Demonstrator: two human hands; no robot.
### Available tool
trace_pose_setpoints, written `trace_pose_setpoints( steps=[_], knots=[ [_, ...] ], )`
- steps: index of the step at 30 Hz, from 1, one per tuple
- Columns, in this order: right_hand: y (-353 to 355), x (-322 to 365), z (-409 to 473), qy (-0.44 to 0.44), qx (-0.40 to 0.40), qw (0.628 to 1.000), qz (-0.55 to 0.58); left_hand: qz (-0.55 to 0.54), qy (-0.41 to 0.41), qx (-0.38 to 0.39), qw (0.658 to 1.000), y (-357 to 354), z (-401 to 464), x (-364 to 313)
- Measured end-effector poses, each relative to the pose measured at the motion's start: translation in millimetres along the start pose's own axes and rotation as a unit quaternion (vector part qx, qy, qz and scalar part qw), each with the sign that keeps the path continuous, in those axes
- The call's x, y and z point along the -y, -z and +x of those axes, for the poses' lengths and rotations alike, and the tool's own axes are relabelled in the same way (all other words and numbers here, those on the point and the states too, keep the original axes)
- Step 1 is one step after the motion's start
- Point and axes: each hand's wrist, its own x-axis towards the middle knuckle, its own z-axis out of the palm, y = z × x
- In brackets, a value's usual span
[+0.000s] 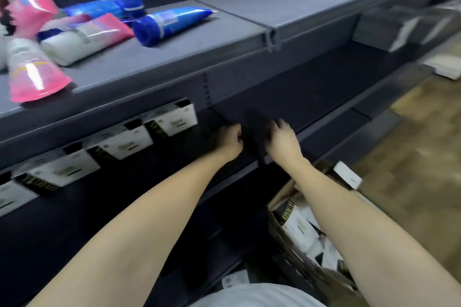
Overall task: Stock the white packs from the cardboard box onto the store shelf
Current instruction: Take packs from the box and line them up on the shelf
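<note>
White packs (174,119) shelved; label text blurred. Both hands (229,141) loosely curled, holding nothing.

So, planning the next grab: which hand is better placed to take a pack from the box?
Probably the right hand: the box of packs lies directly beneath that arm.

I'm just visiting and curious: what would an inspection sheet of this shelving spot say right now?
Surface: dark grey middle shelf, bare where the hands reach.
Job's things: white packs lined along the shelf at left; more in the cardboard box on the floor.
Clutter: blue tube and pink tubes lying on the upper shelf.
Grips: left hand and right hand over the shelf, apparently holding nothing; image blurred.
Cables: nothing seen.
Surroundings: wood-look floor; grey boxes further right.
</note>
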Motion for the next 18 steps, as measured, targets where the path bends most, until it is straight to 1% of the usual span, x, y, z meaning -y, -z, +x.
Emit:
trace_pose_setpoints(
  steps=[2, 5, 6, 8, 10, 12, 15, 18],
  knots=[
    [8, -39, -27, -0.059, -0.01, 0.998, -0.006, -0.01, -0.034, 0.029, 0.999, -16, -1, -28],
    [13, -92, -69, -0.145, -0.001, 0.989, -0.014, -0.019, -0.084, 0.073, 0.994, -44, -6, -63],
    [12, -108, -82, -0.17, 0.01, 0.985, -0.013, -0.019, -0.093, 0.085, 0.992, -54, -8, -73],
    [8, -136, -105, -0.21, 0.055, 0.976, -0.013, -0.02, -0.101, 0.107, 0.989, -77, -13, -89],
    [2, -156, -123, -0.241, 0.112, 0.964, -0.017, -0.009, -0.105, 0.137, 0.985, -101, -19, -102],
    [-2, -171, -137, -0.264, 0.142, 0.954, -0.019, 0.006, -0.105, 0.162, 0.981, -124, -25, -112],
    [-7, -191, -150, -0.284, 0.16, 0.945, -0.018, 0.027, -0.109, 0.2, 0.973, -154, -28, -126],
    [-9, -210, -155, -0.31, 0.144, 0.939, -0.023, 0.053, -0.11, 0.235, 0.964, -176, -26, -138]
  ],
)
